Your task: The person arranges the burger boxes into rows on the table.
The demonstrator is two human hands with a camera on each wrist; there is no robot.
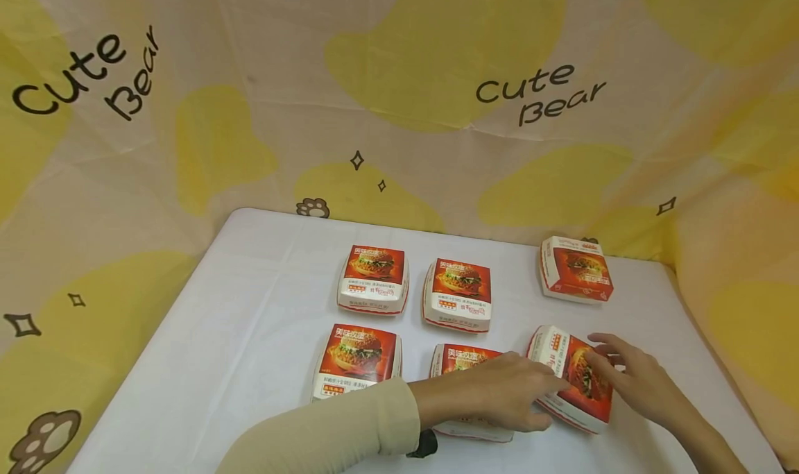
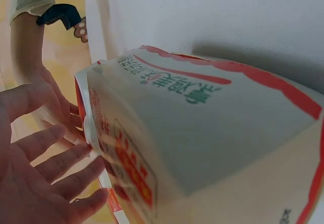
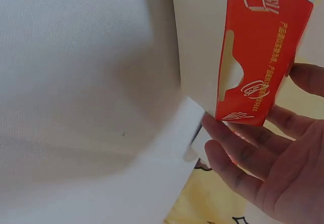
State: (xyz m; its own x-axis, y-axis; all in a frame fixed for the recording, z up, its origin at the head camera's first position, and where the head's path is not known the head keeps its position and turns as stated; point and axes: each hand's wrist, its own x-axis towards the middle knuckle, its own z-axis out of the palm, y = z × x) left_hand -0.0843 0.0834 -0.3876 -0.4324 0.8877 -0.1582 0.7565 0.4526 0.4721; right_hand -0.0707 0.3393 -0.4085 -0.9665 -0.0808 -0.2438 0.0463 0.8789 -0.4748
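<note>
A burger box point(image 1: 577, 371) with a red burger picture on its lid sits turned at an angle on the table, at the right front. My left hand point(image 1: 508, 396) reaches across to its near left edge; in the left wrist view its fingers are spread and nearly straight beside the white box wall point(image 2: 202, 143). On the opposite side, my right hand point(image 1: 643, 380) has its thumb over the lid. The right wrist view shows those fingertips point(image 3: 215, 125) at the corner of the red side panel point(image 3: 253, 57), fingers extended.
Behind stands another burger box point(image 1: 576, 269). Left of it are two back boxes, one box point(image 1: 372, 280) and another box point(image 1: 458, 293). In front are a left box point(image 1: 358, 356) and a box point(image 1: 474, 429) partly hidden under my left forearm. A patterned cloth point(image 1: 399, 113) hangs behind the white table point(image 1: 250, 307).
</note>
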